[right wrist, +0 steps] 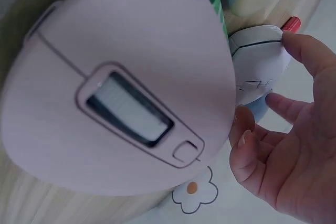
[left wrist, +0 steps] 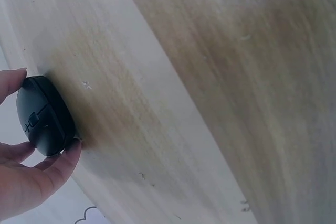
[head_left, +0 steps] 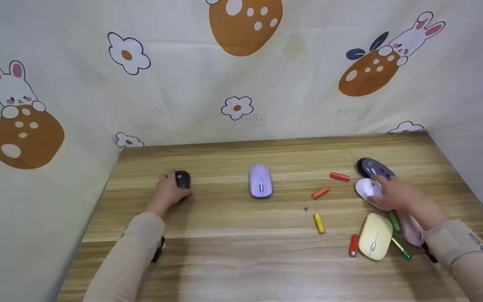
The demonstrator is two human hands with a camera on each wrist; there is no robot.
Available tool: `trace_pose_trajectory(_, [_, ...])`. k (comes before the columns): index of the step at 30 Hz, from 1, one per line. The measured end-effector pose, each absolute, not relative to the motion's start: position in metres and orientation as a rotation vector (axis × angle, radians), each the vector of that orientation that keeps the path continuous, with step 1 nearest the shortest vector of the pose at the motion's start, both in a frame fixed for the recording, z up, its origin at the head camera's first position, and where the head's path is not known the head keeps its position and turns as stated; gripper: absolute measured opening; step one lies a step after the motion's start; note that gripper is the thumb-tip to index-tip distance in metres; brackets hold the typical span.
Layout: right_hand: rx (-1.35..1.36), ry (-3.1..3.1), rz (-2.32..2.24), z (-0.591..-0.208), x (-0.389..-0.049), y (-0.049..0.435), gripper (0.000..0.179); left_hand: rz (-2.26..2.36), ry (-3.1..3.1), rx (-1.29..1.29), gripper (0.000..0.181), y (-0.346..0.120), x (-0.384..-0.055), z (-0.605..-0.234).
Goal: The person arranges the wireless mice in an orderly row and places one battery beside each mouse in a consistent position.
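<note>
At the table's left side my left hand [head_left: 169, 191] holds a black computer mouse [head_left: 183, 179]; the left wrist view shows thumb and fingers gripping the ends of this mouse [left wrist: 44, 114], near the tabletop. On the right, my right hand [head_left: 398, 193] pinches a white mouse [head_left: 366, 188] between thumb and forefinger, its other fingers curled. A dark grey mouse [head_left: 377, 167] lies just behind the white one. Under the right wrist is a pink mouse [head_left: 410, 228], partly hidden by the arm and large in the right wrist view. A purple mouse [head_left: 260, 180] sits mid-table between the hands.
A pale yellow mouse [head_left: 375, 235] lies at the front right. Around it are several batteries, including a red one [head_left: 353, 245], a yellow one [head_left: 319, 223], an orange one [head_left: 320, 193] and a green one [head_left: 401, 248]. A patterned cloth [head_left: 191, 92] hangs behind the wooden table.
</note>
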State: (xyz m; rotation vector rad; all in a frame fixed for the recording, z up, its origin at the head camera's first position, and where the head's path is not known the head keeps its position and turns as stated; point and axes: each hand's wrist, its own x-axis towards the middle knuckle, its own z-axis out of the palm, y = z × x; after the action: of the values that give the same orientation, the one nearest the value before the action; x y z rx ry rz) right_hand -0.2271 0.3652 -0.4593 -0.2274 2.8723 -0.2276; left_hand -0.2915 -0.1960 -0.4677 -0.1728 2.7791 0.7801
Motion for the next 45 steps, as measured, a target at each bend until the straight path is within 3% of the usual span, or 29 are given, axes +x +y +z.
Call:
trace_pose_trajectory(35, [-0.256, 2.947, -0.130, -0.474, -0.224, 0.357, 0.077, 0.752, 2.785, -0.176, 0.091, -0.194, -0.290, -0.475])
trace_pose_trajectory(45, [-0.154, 2.960, -0.340, -0.453, -0.237, 0.331, 0.078, 0.775, 2.769, -0.201, 0.086, -0.197, -0.291, -0.472])
